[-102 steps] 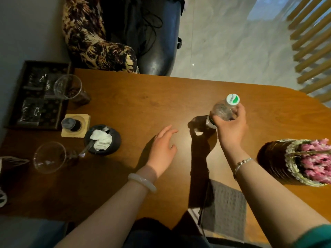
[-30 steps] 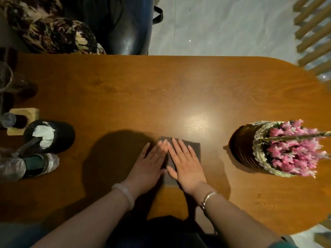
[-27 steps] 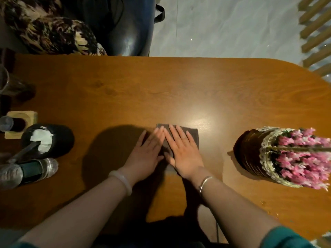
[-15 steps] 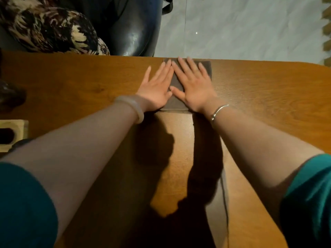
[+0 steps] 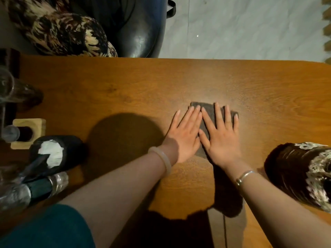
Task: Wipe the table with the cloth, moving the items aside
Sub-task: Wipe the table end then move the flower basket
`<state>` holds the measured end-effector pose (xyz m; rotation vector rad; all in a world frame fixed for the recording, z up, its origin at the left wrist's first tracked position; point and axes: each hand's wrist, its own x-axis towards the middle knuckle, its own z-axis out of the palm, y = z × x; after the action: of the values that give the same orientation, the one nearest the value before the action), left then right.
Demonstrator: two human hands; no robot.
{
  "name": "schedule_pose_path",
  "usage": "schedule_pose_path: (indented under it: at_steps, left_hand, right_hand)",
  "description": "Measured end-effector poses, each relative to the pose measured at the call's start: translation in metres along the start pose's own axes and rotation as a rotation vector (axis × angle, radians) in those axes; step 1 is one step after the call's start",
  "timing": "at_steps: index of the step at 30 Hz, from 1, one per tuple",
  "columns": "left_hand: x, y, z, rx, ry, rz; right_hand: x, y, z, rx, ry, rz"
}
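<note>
A dark grey folded cloth (image 5: 210,111) lies flat on the brown wooden table (image 5: 125,83), right of centre. My left hand (image 5: 186,136) and my right hand (image 5: 223,138) rest side by side on it, palms down, fingers stretched and slightly apart, pressing it onto the wood. The hands hide most of the cloth; only its far edge and strips between the fingers show.
At the left edge stand a black bowl holding white tissue (image 5: 59,153), a plastic bottle lying on its side (image 5: 32,188), a wooden holder (image 5: 35,124) and a glass (image 5: 10,86). A brown lace-trimmed vase (image 5: 295,172) stands at the right. A chair with a cushion (image 5: 139,29) is beyond the far edge.
Both hands have drawn the cloth back from the far table edge to the middle. Earlier still, the bottle left my right hand and came to lie at the left.
</note>
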<state>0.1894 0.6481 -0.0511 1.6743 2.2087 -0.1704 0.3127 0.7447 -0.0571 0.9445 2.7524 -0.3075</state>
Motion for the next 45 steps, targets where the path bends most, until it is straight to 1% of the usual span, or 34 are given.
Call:
schedule_pose_path:
  at_steps: [3, 4, 8, 11, 15, 17, 20, 22, 25, 28, 31, 33, 36, 38, 40, 42, 45]
  left_hand:
    - [-0.049, 0.035, 0.016, -0.023, 0.037, 0.066]
    - [-0.065, 0.047, 0.021, -0.027, 0.025, 0.099]
    - [-0.125, 0.092, 0.045, -0.037, -0.079, 0.258]
    - [-0.157, 0.120, 0.063, -0.064, -0.163, 0.355]
    - [-0.183, 0.149, 0.070, -0.003, -0.284, 0.462]
    - [-0.188, 0.155, 0.070, -0.010, -0.307, 0.474]
    - [-0.187, 0.152, 0.069, 0.004, -0.322, 0.468]
    - [-0.181, 0.145, 0.067, 0.034, -0.271, 0.455]
    - [-0.154, 0.137, 0.063, 0.042, -0.201, 0.353]
    - [-0.107, 0.126, 0.051, 0.047, -0.144, 0.238]
    - [-0.058, 0.111, 0.033, 0.089, -0.146, 0.170]
    - [-0.026, 0.096, 0.018, 0.133, -0.105, 0.130]
    - [0.022, 0.071, -0.003, 0.120, -0.076, 0.130]
    - [0.051, 0.055, -0.019, 0.038, -0.069, 0.099]
    - [0.071, 0.041, -0.032, -0.077, -0.027, 0.023]
    - [0.080, 0.031, -0.037, -0.148, 0.006, -0.037]
    - [0.074, 0.025, -0.037, -0.157, 0.040, -0.052]
  right_hand:
    - [-0.068, 0.000, 0.014, 0.005, -0.047, 0.058]
    - [-0.092, -0.001, 0.019, 0.015, -0.063, 0.077]
    - [-0.188, 0.000, 0.046, 0.017, -0.115, 0.140]
    - [-0.243, 0.003, 0.064, -0.009, -0.144, 0.183]
    - [-0.291, 0.010, 0.076, -0.004, -0.139, 0.213]
    - [-0.301, 0.012, 0.076, -0.008, -0.135, 0.209]
    - [-0.300, 0.012, 0.074, -0.005, -0.193, 0.197]
    - [-0.287, 0.015, 0.071, 0.015, -0.213, 0.182]
    - [-0.249, 0.026, 0.063, 0.017, -0.170, 0.153]
    - [-0.195, 0.037, 0.050, 0.012, -0.113, 0.137]
    - [-0.134, 0.047, 0.035, -0.004, -0.087, 0.106]
    - [-0.097, 0.052, 0.025, -0.009, -0.059, 0.109]
    - [-0.045, 0.056, 0.013, -0.018, -0.017, 0.180]
    - [-0.009, 0.060, 0.004, 0.016, 0.006, 0.258]
    - [0.026, 0.066, -0.005, 0.045, 0.025, 0.348]
    - [0.059, 0.077, -0.014, 0.063, 0.046, 0.419]
    - [0.099, 0.100, -0.027, 0.087, 0.067, 0.487]
